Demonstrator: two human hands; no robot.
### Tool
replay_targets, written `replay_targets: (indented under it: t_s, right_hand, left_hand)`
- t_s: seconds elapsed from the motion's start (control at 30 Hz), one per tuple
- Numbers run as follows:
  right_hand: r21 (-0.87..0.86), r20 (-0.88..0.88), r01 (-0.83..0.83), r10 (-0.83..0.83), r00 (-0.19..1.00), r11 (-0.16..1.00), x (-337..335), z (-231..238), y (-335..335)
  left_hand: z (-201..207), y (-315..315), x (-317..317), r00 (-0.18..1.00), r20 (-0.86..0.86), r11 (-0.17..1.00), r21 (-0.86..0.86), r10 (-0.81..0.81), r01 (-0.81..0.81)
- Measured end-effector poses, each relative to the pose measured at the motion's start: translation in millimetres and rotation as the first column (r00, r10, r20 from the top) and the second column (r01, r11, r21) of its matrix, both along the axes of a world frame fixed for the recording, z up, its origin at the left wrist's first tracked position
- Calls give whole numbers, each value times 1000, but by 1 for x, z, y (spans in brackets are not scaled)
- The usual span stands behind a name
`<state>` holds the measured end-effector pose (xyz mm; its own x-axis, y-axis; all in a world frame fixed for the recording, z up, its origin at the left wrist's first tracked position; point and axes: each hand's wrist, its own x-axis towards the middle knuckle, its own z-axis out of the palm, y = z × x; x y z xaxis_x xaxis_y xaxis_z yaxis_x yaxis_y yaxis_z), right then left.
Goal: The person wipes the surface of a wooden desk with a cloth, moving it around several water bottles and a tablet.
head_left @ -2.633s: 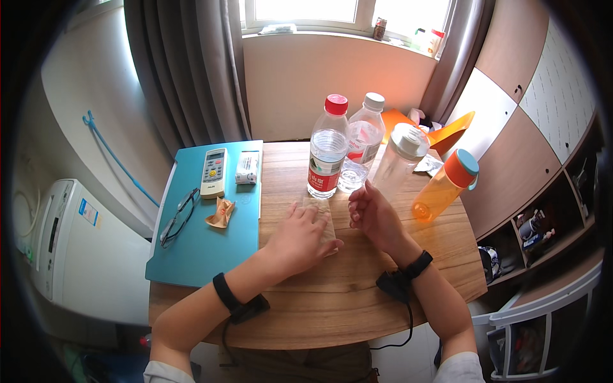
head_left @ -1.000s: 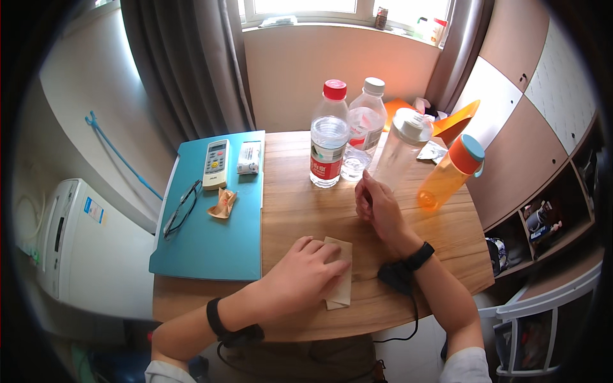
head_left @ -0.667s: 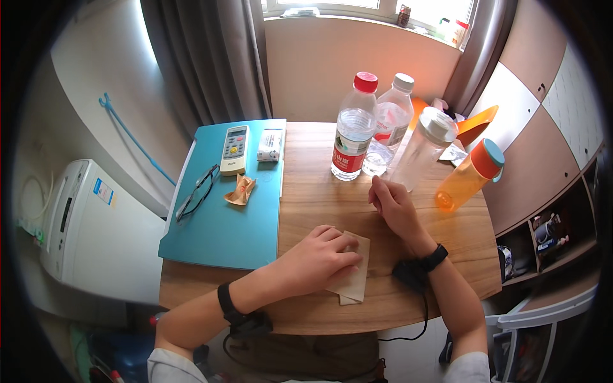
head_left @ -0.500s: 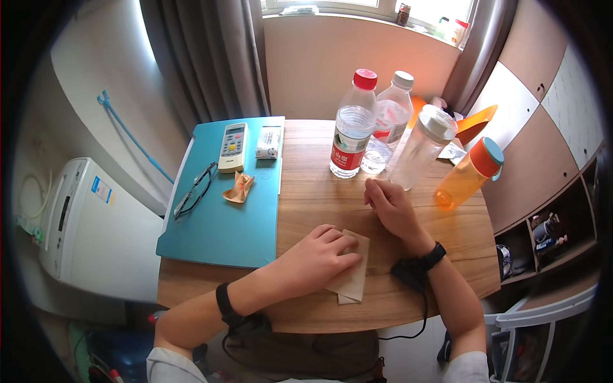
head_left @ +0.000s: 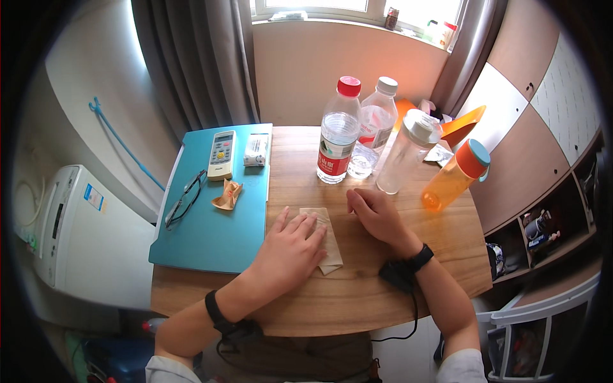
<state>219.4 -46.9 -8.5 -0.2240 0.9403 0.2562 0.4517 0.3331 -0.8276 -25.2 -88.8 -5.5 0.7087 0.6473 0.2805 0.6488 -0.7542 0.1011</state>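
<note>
wood-grain table stands before a window wall with grey curtains at both sides. left hand lies palm down, partly over a folded tan sheet; fingers extended, slightly apart, not clamped. the sheet lies flat on the table, between a teal folder and the right hand. fingers of the right hand are curled together in a loose fist; contact with the table cannot be confirmed. behind it stand a clear lidded bottle and two water bottles; an orange bottle stands to the right.
</note>
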Motion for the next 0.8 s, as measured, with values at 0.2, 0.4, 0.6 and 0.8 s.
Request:
replay_targets:
  t_s: [0.2, 0.4, 0.6, 0.8]
  right_hand:
    - [3, -5, -18, 18, 1000, 1000, -1, -1, 0]
    - [-35, 11, -29, 30, 999, 999, -2, 0, -2]
    - [-80, 20, -38, 40, 999, 996, -5, 6, -4]
    - [-187, -70, -224, 214, 974, 957, -12, 12, -14]
  left_hand:
    - [5, -4, 4, 972, 17, 962, -135, -236, 236]
    - [2, -15, 7, 853, 125, 821, -230, -507, 522]
    - [7, -12, 4, 998, 36, 995, -72, -60, 63]
    - [1, -7, 7, 967, 252, 985, -155, -27, 68]
